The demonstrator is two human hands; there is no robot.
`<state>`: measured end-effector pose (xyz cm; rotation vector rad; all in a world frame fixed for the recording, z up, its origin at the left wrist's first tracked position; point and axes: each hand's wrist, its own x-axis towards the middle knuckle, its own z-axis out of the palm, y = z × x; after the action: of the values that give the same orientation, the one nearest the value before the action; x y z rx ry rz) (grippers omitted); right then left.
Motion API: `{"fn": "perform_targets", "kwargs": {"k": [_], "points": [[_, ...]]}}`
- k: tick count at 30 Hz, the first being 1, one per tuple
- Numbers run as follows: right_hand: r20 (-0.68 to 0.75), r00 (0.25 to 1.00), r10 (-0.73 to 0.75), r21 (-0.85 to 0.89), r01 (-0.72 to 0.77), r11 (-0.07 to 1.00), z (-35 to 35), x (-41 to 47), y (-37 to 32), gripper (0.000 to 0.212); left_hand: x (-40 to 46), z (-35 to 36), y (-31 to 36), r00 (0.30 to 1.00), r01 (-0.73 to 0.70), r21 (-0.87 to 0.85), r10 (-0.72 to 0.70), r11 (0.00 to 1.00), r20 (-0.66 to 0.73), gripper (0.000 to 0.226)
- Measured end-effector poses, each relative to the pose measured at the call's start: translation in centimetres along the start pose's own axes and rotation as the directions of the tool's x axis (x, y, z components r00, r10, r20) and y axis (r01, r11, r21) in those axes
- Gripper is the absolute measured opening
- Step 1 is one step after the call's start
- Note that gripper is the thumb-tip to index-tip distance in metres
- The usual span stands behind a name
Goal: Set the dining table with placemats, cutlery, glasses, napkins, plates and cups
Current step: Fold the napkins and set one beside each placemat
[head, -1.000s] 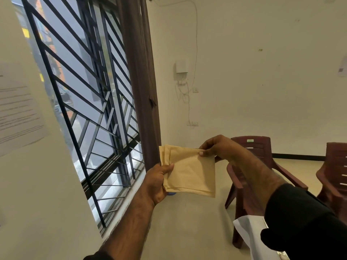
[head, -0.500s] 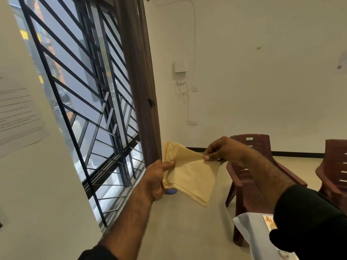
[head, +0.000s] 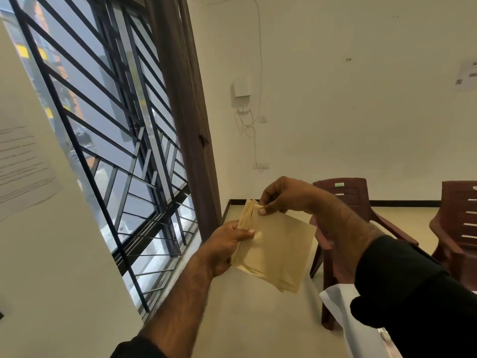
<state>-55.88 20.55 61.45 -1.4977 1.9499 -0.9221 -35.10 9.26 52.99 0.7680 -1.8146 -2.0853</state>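
Here, napkins (head: 277,250) — a tan folded stack — held in the air in front of the person, well left of the table's white cloth corner (head: 343,313) that shows at the lower right.

Left hand (head: 224,248): closed on the stack's left edge, thumb on top, fingers wrapped behind. Looks like an anchoring grip, keeping the bundle steady.

Right hand (head: 282,195): pinching the stack's upper left corner between thumb and fingertips, just above the left hand. Layers fan apart slightly at that corner. Judged purpose: peeling one napkin off the stack so it can go to a place setting. The loose lower right corner hangs free and droops, which fits thin, limp material.

Two dark red plastic chairs: near chair (head: 343,202) behind the stack and partly screened by the right forearm; far chair (head: 459,228) to the right of it, cut by the frame edge.

Hard to read:
- Table almost wholly out of view below and right of the napkins; only the cloth corner shows. What is laid there cannot be told.
- Number of napkins in the stack unclear; edges merge.
- Left hand's fingers hidden behind the stack.
- Dark sleeve (head: 418,301) covers the area right of the cloth corner.
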Motion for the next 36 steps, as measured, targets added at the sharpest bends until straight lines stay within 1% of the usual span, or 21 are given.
{"fn": "perform_targets", "kwargs": {"k": [3,8,10,12,14,17,18,20,22,24,25,26,28,29,32,34,36], "points": [[-0.032,0.999,-0.028,0.073,0.030,0.997,0.4,0.2,-0.2,0.017,-0.3,-0.2,-0.2,1.000,0.009,-0.026,-0.009,1.000,-0.008,0.032],[0.010,1.000,0.028,0.048,-0.028,0.998,0.9,0.1,1.1,0.015,-0.1,-1.2,-0.9,0.998,-0.004,-0.130,-0.004,0.991,-0.060,0.051],[-0.015,1.000,0.024,0.065,-0.023,0.998,1.1,0.0,1.2,0.015,-0.2,-1.1,-1.0,0.999,-0.014,-0.163,0.008,0.987,-0.037,0.062],[-0.036,0.999,0.007,0.082,-0.004,0.997,1.3,-0.1,0.8,0.015,-0.2,-0.8,-1.2,1.000,-0.030,-0.134,0.029,0.991,-0.007,0.070],[-0.045,0.999,0.014,0.083,-0.010,0.996,1.5,-0.1,0.9,0.015,0.1,-0.5,-1.5,0.999,-0.046,-0.136,0.046,0.990,-0.005,0.067],[-0.058,0.995,0.082,0.042,-0.080,0.996,1.3,-0.7,2.4,0.021,0.6,-0.7,-1.8,0.997,-0.074,-0.210,0.074,0.975,-0.009,0.058],[-0.056,0.993,0.107,0.058,-0.104,0.993,1.2,-1.2,3.2,0.023,0.5,-0.8,-1.7,0.996,-0.085,-0.238,0.082,0.968,-0.024,0.055],[-0.043,0.991,0.124,0.145,-0.117,0.982,0.8,-2.5,4.9,0.023,0.4,-1.3,-1.6,0.993,-0.108,-0.286,0.089,0.952,-0.079,0.053],[-0.056,0.991,0.120,0.289,-0.099,0.952,0.5,-3.5,6.3,0.020,0.2,-1.6,-1.5,0.989,-0.122,-0.325,0.089,0.938,-0.115,0.051],[-0.084,0.987,0.134,0.486,-0.077,0.871,0.6,-4.0,7.2,0.026,0.3,-1.5,-1.6,0.989,-0.123,-0.380,0.080,0.917,-0.128,0.044],[-0.082,0.985,0.151,0.556,-0.081,0.828,0.9,-4.1,7.3,0.031,0.3,-1.3,-1.7,0.990,-0.115,-0.403,0.070,0.908,-0.125,0.041],[-0.069,0.983,0.167,0.586,-0.096,0.804,1.3,-4.1,7.2,0.035,0.3,-1.0,-1.9,0.991,-0.100,-0.417,0.053,0.903,-0.122,0.039],[-0.047,0.982,0.184,0.568,-0.125,0.813,2.5,-4.2,6.7,0.037,0.4,-0.4,-2.3,0.993,-0.061,-0.430,0.013,0.901,-0.114,0.036],[-0.058,0.981,0.183,0.559,-0.120,0.820,3.0,-4.1,6.3,0.036,0.5,-0.2,-2.5,0.995,-0.045,-0.449,0.001,0.892,-0.099,0.039],[-0.149,0.978,0.148,0.583,-0.034,0.812,3.1,-3.8,5.1,0.029,0.9,0.1,-3.4,0.999,-0.017,-0.549,-0.005,0.835,-0.039,0.051],[-0.199,0.972,0.126,0.615,0.023,0.788,2.7,-3.4,4.4,0.021,1.0,-0.2,-3.8,1.000,-0.005,-0.608,0.004,0.794,-0.002,0.051],[-0.227,0.964,0.137,0.646,0.044,0.762,2.4,-3.0,4.0,0.013,1.1,-0.7,-4.0,1.000,0.006,-0.649,0.013,0.761,0.025,0.049]]}}
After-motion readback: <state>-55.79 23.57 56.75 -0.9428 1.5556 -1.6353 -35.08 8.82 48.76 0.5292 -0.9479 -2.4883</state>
